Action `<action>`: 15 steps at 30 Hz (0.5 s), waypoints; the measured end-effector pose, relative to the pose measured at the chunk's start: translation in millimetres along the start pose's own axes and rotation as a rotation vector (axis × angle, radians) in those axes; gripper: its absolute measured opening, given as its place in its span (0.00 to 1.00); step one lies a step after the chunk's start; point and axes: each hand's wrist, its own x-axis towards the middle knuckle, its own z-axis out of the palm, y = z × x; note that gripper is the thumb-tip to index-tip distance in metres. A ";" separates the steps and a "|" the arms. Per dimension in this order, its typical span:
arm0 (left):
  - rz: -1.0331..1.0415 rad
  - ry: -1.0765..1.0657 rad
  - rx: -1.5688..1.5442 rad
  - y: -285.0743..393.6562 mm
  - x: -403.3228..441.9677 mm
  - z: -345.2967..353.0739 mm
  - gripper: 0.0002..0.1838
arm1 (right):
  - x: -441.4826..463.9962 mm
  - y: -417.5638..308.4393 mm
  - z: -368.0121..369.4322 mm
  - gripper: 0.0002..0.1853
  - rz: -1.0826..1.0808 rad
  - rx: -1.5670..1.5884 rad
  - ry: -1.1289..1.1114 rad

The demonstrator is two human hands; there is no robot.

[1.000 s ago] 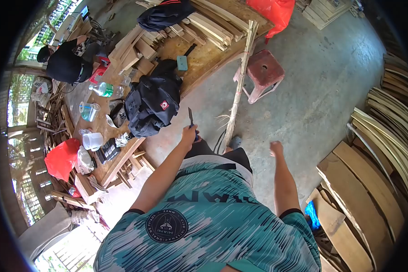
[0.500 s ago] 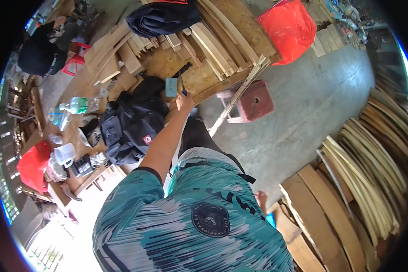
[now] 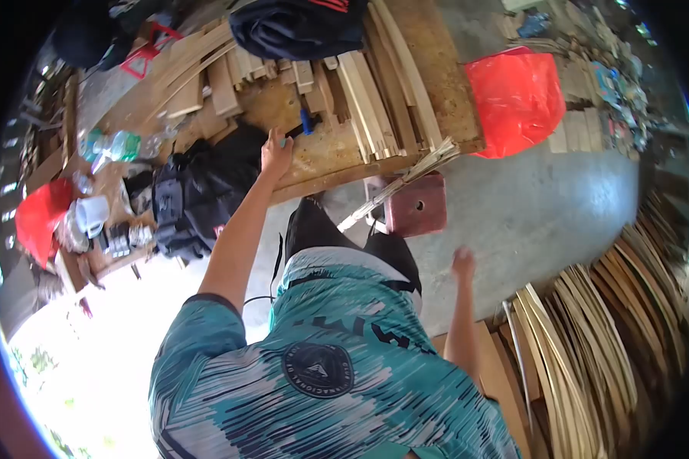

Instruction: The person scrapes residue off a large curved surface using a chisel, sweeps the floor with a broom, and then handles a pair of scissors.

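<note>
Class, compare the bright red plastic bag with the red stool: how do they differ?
The red plastic bag is bright and glossy; the stool looks duller and faded. The bag is crumpled and soft-edged, while the stool has a firm, squarish seat with a hole. Both are reddish.

1 blue-handled tool point(image 3: 305, 121) lies on the worn wooden tabletop point(image 3: 325, 162), its handle bright against the boards and its blade not distinguishable, beside 1 dark strip point(image 3: 300, 138) and near cut wood pieces point(image 3: 360, 107). Close by at the table's edge, 1 teal object point(image 3: 284, 141) shows only a small part, the rest hidden.
</note>
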 end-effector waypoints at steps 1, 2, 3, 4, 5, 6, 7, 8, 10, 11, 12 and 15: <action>-0.027 -0.009 -0.027 2.0 -27.5 -16.6 0.23 | 66.1 -18.8 -18.2 0.27 -0.048 0.121 -0.066; -0.064 -0.011 -0.056 -2.0 -60.2 -32.7 0.21 | 112.8 -69.5 -51.7 0.22 -0.094 0.281 0.108; -0.113 -0.003 -0.091 -9.8 -99.4 -45.0 0.20 | 157.1 -108.1 -84.1 0.23 -0.267 0.290 0.129; -0.004 0.082 0.088 -35.6 -143.2 -53.3 0.18 | 189.7 -146.4 -105.0 0.24 -0.445 0.248 0.251; 0.095 0.164 0.272 -68.3 -194.0 -57.3 0.17 | 220.6 -173.1 -114.0 0.23 -0.575 0.177 0.301; -0.164 0.204 0.267 -89.8 -254.7 -58.7 0.16 | 245.7 -195.6 -121.3 0.23 -0.697 0.183 0.237; -0.414 0.230 0.258 -107.6 -325.4 -58.8 0.15 | 256.6 -210.6 -118.4 0.22 -0.800 0.188 0.172; -0.397 0.222 0.532 -126.6 -401.6 -53.5 0.16 | 260.4 -217.1 -106.4 0.23 -0.861 0.052 0.048; -0.954 0.719 -0.540 -136.1 -540.8 -12.7 0.17 | 278.0 -223.4 -95.6 0.23 -0.955 -0.245 -0.143; -1.146 0.698 -0.586 -125.5 -596.5 3.9 0.14 | 285.4 -220.8 -89.6 0.24 -0.960 -0.284 -0.149; -1.213 0.603 -0.534 -100.5 -601.3 4.7 0.13 | 289.4 -215.6 -75.1 0.25 -0.959 -0.328 -0.160; -1.410 0.517 -0.413 -60.3 -689.8 53.8 0.17 | 286.1 -197.6 -58.5 0.27 -0.982 -0.349 -0.074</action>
